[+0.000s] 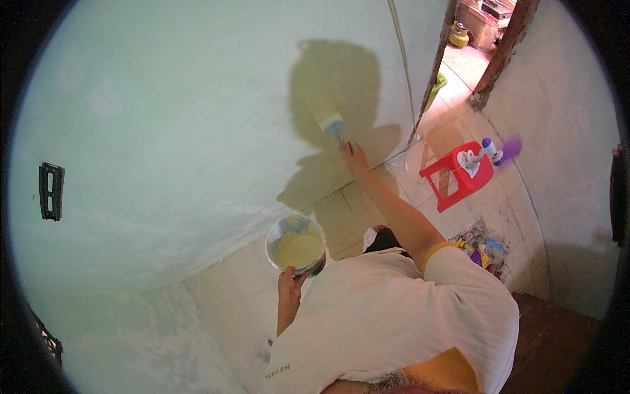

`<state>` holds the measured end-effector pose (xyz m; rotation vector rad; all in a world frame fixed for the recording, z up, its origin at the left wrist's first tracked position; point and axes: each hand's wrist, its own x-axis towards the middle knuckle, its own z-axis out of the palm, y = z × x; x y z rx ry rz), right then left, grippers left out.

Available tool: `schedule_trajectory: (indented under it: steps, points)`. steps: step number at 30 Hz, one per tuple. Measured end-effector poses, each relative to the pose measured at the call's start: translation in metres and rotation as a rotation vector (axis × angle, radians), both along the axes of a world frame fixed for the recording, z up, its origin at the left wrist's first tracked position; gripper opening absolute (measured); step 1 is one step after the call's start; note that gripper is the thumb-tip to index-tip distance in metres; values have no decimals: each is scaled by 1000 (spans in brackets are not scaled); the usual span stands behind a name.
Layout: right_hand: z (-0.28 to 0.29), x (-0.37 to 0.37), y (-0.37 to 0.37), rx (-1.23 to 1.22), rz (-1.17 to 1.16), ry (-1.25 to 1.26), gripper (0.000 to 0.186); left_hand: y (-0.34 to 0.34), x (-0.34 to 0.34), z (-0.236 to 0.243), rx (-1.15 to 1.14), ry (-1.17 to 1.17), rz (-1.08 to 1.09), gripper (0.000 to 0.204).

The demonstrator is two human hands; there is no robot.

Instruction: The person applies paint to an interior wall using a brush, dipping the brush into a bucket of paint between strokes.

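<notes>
My right hand (pixel 354 158) is stretched out toward the pale green wall (pixel 197 98), its fingers closed round the handle of a paintbrush (pixel 333 125). The brush has a blue section and pale bristles, which appear to be against the wall inside my shadow. Lower down, my left hand (pixel 289 285) grips the near rim of a round bucket (pixel 268 247). Pale yellow paint (pixel 300 251) lies in the bucket, and bluish-grey smears mark its inner far side. The bucket is held close to my body, above the tiled floor.
On the right stands a red plastic stool (pixel 449 175) bearing a small white and purple fan (pixel 490 152). A heap of mixed rubbish (pixel 484 249) lies behind my right arm. Beyond is a doorway (pixel 459 72). A cable (pixel 402 52) runs down the wall; a black bracket (pixel 51 191) is at far left.
</notes>
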<state>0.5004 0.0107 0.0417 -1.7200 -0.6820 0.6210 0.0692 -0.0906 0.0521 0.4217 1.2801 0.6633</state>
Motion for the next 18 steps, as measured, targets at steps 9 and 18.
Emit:
schedule_trajectory:
  steps: [9, 18]
  points:
    - [-41, -2, 4, -62, 81, 26, 43, -3, 1, 3, 33, 41, 24, 38]
    - [213, -47, -20, 433, 133, 138, 31, -8, 6, 9, 15, -3, 21, 39]
